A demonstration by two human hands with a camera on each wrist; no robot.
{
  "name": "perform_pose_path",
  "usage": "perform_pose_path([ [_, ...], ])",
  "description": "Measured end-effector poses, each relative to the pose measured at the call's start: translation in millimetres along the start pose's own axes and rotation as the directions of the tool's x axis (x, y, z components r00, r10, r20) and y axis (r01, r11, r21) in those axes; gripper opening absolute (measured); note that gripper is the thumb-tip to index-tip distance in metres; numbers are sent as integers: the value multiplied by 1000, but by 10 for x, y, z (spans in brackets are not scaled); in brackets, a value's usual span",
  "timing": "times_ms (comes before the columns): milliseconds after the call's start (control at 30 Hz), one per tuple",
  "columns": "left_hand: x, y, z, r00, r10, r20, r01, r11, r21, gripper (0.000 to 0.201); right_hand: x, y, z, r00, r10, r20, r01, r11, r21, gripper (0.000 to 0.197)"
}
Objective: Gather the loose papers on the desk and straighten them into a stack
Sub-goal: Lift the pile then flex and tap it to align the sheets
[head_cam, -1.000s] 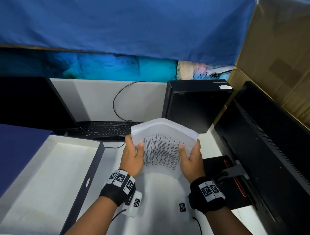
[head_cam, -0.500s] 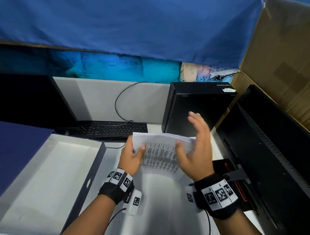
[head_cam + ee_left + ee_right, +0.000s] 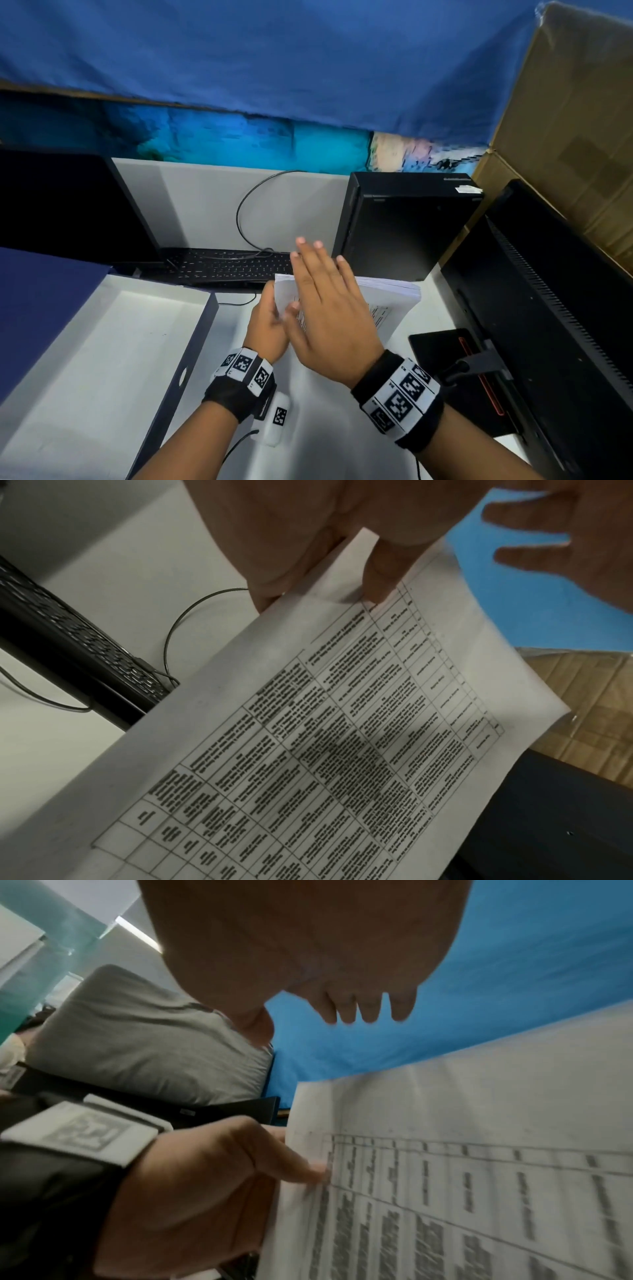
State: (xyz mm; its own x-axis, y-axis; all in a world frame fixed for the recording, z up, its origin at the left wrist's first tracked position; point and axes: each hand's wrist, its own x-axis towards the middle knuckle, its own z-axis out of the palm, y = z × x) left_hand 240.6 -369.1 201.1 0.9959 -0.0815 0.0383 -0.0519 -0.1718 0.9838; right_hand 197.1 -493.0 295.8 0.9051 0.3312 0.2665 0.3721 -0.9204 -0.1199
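Papers (image 3: pixel 387 298) sit upright on the desk (image 3: pixel 329 428) as one stack with printed tables facing us, pinched at the near-left edge by our left hand (image 3: pixel 269 329), thumb on the printed face, fingers behind. Right hand (image 3: pixel 329 315) is flat and empty, fingers straight and together, held above the stack's top edge and crossing over the left hand; we can't tell if it touches the sheets. Beyond the hands: keyboard (image 3: pixel 233 267) and black PC tower (image 3: pixel 407 226). Open box (image 3: pixel 102 359) to the left of the left hand, monitor (image 3: pixel 548 325) to the right.
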Motion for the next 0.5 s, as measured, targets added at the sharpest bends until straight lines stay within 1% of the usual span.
perform_pose_path([
  [33,11,-33,6,1000,-9,-6,8,1000,-28,38,-17,35,18,999,6,32,-5,1000,-18,72],
  [67,6,-25,1,1000,-9,-26,8,999,-41,38,-38,90,44,999,15,32,-14,999,-30,73],
  [167,12,-19,4,999,20,-35,-22,998,-53,35,-125,252,-62,991,98,-89,-93,993,67,74],
  [200,2,2,-2,1000,20,-24,-21,999,-37,33,-162,309,-87,988,122,-95,-118,992,47,74],
  [300,30,-43,13,999,29,-13,-29,1000,-2,32,-256,466,-42,989,146,4,-146,988,-60,73],
  [367,46,-42,12,999,37,-14,-37,999,-6,33,-293,547,-25,980,198,-18,-198,980,-31,70],
  [500,51,-61,17,999,39,-1,-39,999,-18,36,-313,644,-64,982,185,-26,-187,976,-115,67],
])
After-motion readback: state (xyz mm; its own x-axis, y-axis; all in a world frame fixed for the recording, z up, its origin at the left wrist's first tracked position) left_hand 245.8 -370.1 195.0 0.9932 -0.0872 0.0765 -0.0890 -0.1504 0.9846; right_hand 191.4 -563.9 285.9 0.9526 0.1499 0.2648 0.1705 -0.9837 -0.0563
